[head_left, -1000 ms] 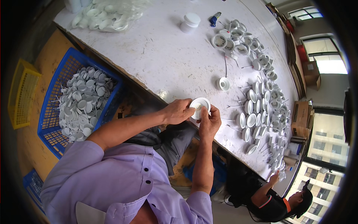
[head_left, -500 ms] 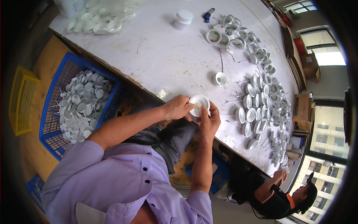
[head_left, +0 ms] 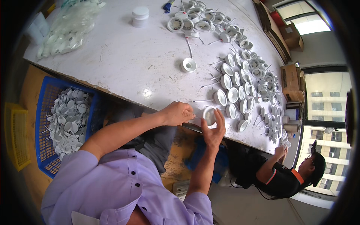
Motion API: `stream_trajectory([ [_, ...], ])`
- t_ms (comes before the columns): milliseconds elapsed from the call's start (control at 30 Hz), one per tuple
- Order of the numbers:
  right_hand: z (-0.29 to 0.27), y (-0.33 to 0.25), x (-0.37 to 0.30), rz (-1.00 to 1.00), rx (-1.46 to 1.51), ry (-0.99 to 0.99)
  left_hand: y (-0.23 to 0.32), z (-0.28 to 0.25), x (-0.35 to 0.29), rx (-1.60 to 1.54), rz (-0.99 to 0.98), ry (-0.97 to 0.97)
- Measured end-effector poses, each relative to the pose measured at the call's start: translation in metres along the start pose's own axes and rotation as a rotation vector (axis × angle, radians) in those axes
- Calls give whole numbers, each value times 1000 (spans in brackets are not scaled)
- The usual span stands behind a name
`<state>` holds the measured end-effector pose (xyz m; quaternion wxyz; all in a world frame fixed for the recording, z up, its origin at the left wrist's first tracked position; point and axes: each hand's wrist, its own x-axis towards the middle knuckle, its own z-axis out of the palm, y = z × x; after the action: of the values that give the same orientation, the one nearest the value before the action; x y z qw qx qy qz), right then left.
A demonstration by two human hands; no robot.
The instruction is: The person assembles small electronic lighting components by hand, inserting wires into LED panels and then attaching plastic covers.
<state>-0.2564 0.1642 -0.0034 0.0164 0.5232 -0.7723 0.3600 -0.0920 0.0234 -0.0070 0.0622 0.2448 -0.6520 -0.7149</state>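
White worktable (head_left: 123,63) has a scuffed top, bright glare spot (head_left: 147,93) near the close edge. Cardboard boxes (head_left: 290,79) sit at the right by a pale wall (head_left: 320,52). Daylight enters through dark-framed windows (head_left: 307,23), beige building (head_left: 333,100) outside.

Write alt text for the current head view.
The person's right hand holds a round white cup at a white table; the left hand, fingers curled, is close beside it. Similar cups, several with wires, lie farther right on the table; at left, a blue basket holds white discs.
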Motion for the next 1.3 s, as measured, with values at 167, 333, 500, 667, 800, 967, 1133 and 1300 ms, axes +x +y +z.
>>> stream_trajectory([
  [167, -36, 62, -18, 424, -125, 140, -16, 12, 4, 113, 218, 54],
  [333, -45, 94, -12, 460, -207, 219, -11, 15, -4, -15, -28, -79],
  [500, -52, 109, 0, 531, -218, 241, -16, 11, -11, -41, -44, -65],
  [667, -48, 104, 9, 595, -253, 289, -20, 6, -19, -48, -53, -46],
  [800, -51, 88, 4, 663, -297, 246, -30, 3, -24, -102, -40, -46],
  [967, -50, 46, 5, 475, -447, 376, -38, -12, -34, -99, -26, -23],
  [1133, 4, 48, 122, 155, -73, 277, -33, -19, -39, -162, 48, 8],
  [1300, 70, 67, 275, 114, -163, 165, -30, -34, -49, -104, -2, 32],
])
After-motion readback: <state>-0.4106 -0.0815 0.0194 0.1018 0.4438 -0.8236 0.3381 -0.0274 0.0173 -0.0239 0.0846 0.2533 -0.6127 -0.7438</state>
